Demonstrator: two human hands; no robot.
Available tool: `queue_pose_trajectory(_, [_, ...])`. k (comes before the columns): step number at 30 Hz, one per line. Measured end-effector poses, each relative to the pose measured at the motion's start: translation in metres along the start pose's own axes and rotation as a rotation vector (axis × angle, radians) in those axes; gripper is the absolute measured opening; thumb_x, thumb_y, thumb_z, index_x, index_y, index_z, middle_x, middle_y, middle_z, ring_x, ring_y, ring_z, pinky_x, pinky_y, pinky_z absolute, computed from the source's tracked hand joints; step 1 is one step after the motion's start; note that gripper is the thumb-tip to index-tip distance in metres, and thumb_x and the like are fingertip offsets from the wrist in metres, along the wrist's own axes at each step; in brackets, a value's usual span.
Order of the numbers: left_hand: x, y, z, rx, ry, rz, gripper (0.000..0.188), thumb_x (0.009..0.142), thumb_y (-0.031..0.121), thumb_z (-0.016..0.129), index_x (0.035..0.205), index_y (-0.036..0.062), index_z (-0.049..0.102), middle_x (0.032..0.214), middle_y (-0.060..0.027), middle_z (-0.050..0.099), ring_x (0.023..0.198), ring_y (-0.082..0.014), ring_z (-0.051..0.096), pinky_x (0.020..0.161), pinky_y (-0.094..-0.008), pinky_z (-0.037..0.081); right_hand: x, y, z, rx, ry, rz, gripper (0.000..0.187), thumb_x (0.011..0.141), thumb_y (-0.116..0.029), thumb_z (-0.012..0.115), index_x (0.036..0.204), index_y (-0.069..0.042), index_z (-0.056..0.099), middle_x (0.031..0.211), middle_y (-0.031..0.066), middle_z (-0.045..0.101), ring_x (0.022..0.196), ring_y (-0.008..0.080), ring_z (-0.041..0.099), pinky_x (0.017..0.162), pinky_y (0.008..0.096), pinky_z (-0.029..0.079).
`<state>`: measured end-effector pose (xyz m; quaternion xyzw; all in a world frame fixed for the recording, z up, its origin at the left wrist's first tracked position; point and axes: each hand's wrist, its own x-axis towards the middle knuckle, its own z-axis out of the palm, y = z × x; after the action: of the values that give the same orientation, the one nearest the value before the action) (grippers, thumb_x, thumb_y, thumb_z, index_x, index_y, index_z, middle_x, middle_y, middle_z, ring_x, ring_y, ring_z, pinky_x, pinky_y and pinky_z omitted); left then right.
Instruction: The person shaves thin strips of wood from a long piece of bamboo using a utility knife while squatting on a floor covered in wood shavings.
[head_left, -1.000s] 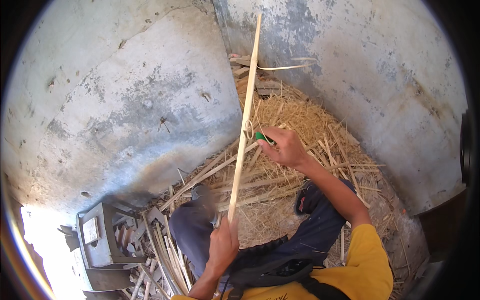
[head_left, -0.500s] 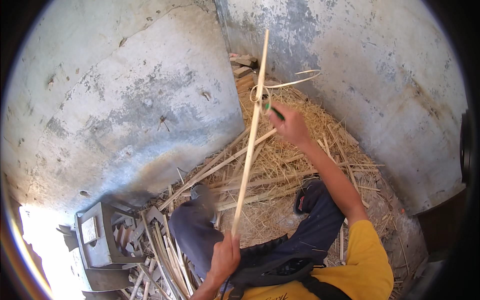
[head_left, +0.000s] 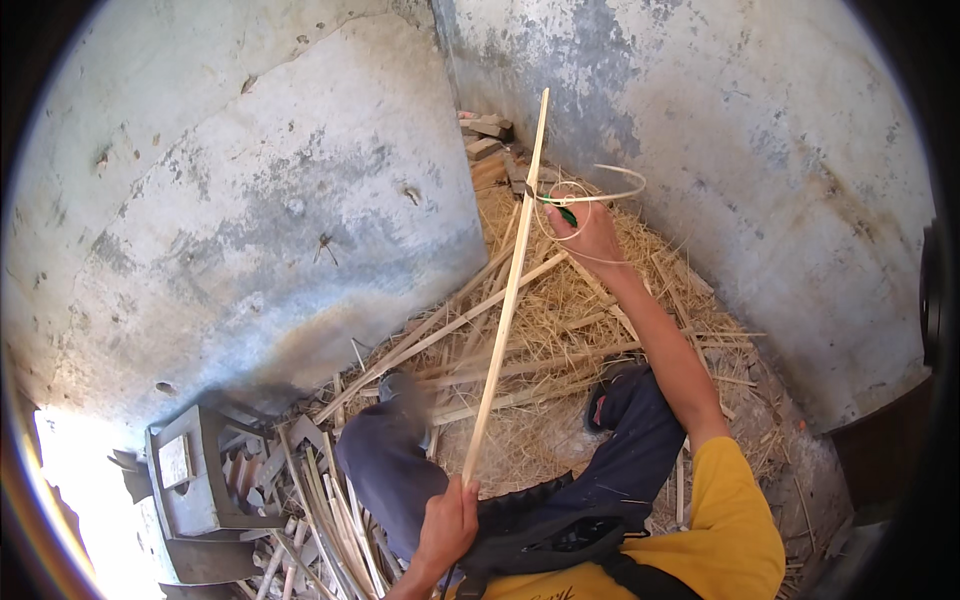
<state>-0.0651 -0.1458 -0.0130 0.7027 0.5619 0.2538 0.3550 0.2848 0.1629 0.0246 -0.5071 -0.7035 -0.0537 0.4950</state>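
My left hand [head_left: 449,520] is closed around the near end of a long, pale wooden strip [head_left: 508,305], which slants up and away from me. Near the strip's far end, my right hand [head_left: 590,235] grips a knife by its green handle [head_left: 568,215]. The knife's dark blade [head_left: 531,190] lies against the strip, partly hidden by it. A thin curled shaving [head_left: 625,192] loops around and over my right hand and trails off to the right. My forearms leave both hands free of anything else.
Straw-like shavings [head_left: 640,270] and loose strips [head_left: 450,325] cover the floor between my legs and the walls. Bricks [head_left: 487,128] lie in the far corner. At lower left stand a grey metal frame [head_left: 205,490] and a heap of sticks [head_left: 335,510]. Worn walls [head_left: 300,180] meet ahead.
The strip's far end has dropped lower and a little to the right. My right hand has moved slightly farther up, and the shaving now coils around it. My left hand keeps its hold.
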Motion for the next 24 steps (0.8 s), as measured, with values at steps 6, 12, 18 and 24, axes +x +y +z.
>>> queue_pose_trajectory(6, [0.004,0.002,0.003,-0.014,0.033,0.039,0.022,0.107,0.018,0.057,0.095,0.0001,0.055,0.066,-0.0280,0.059,0.065,-0.0522,0.061,0.055,-0.0583,0.043,-0.001,0.036,0.001,0.347,-0.054,0.131,0.036,0.104,-0.036,0.064,0.114,-0.003,0.075,0.071,0.0019,0.064,0.058,0.0185,0.055,0.055,0.0370,0.046])
queue_pose_trajectory(12, [0.010,0.006,0.007,-0.012,0.018,0.050,0.021,0.104,0.016,0.062,0.095,-0.0009,0.055,0.063,-0.0247,0.059,0.061,-0.0480,0.063,0.052,-0.0540,0.044,-0.023,0.013,-0.015,1.360,-0.209,0.717,0.024,0.107,-0.027,0.061,0.118,-0.008,0.070,0.068,-0.0053,0.044,0.055,0.0034,0.035,0.046,0.0182,0.028])
queue_pose_trajectory(18, [0.030,-0.002,0.013,0.054,0.158,0.046,0.021,0.103,0.017,0.065,0.095,-0.0013,0.056,0.063,-0.0250,0.060,0.061,-0.0468,0.064,0.052,-0.0527,0.045,-0.058,-0.035,-0.006,0.762,-0.402,0.548,0.035,0.106,-0.042,0.061,0.121,-0.012,0.069,0.071,-0.0076,0.043,0.057,0.0036,0.038,0.048,0.0185,0.032])
queue_pose_trajectory(24, [0.037,-0.016,0.009,0.089,0.238,-0.012,0.022,0.104,0.017,0.064,0.097,-0.0033,0.057,0.066,-0.0243,0.062,0.060,-0.0455,0.065,0.053,-0.0503,0.047,-0.055,-0.072,-0.055,1.164,-1.290,0.491,0.038,0.103,-0.034,0.064,0.128,-0.006,0.068,0.073,-0.0074,0.048,0.054,0.0027,0.040,0.046,0.0200,0.031])
